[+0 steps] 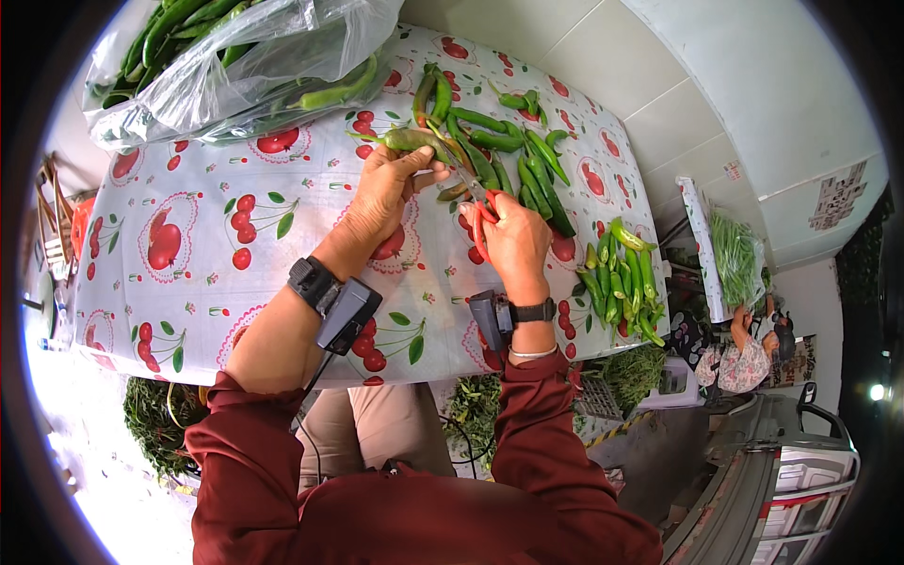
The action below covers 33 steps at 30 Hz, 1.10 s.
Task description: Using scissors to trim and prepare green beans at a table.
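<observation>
Between the thumb and fingers of my left hand (388,187) lies a green chili pepper (417,141), its stem pointing left. My right hand (519,233) grips red-handled scissors (482,212), whose blades reach up to the pepper's right end. Whether the blades touch the pepper I cannot tell. Just beyond both hands, a loose group of green peppers (540,180) is spread on the cherry-print tablecloth (311,247), a few of them reddish brown. A second heap of shorter green pepper pieces (621,275) sits to the right of my right hand.
A clear plastic bag (233,99) full of green peppers stands at the table's far left. Against the tiled wall (635,78) runs the table's far edge. Green trimmings (159,420) lie below. On the right are a person (741,360), bagged green vegetables (734,258) and a vehicle (784,480).
</observation>
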{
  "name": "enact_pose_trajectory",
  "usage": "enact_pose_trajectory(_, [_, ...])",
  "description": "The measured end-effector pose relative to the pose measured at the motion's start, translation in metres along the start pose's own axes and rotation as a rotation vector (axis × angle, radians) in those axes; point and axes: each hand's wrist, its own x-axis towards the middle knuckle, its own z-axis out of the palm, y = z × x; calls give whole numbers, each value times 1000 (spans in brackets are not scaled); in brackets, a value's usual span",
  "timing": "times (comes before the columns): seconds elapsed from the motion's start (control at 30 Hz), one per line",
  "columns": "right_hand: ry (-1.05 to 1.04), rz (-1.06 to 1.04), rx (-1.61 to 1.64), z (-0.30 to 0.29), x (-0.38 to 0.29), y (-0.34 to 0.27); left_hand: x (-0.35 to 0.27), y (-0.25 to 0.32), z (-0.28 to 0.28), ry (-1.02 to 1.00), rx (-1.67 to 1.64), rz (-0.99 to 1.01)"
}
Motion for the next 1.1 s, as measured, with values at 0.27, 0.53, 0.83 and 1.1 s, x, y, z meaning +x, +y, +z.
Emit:
enact_pose_trajectory(0.27, [95,81,261,0,1,1,0,3,-1,18,-58,-38])
enact_pose_trajectory(0.53, [147,83,274,5,2,3,1,3,-4,15,-103,-69])
enact_pose_trajectory(0.83, [87,73,245,-1,2,4,6,-2,-15,3,-195,-50])
enact_pose_trajectory(1.1, [86,55,354,-1,2,1,6,-2,-17,-19,-269,-78])
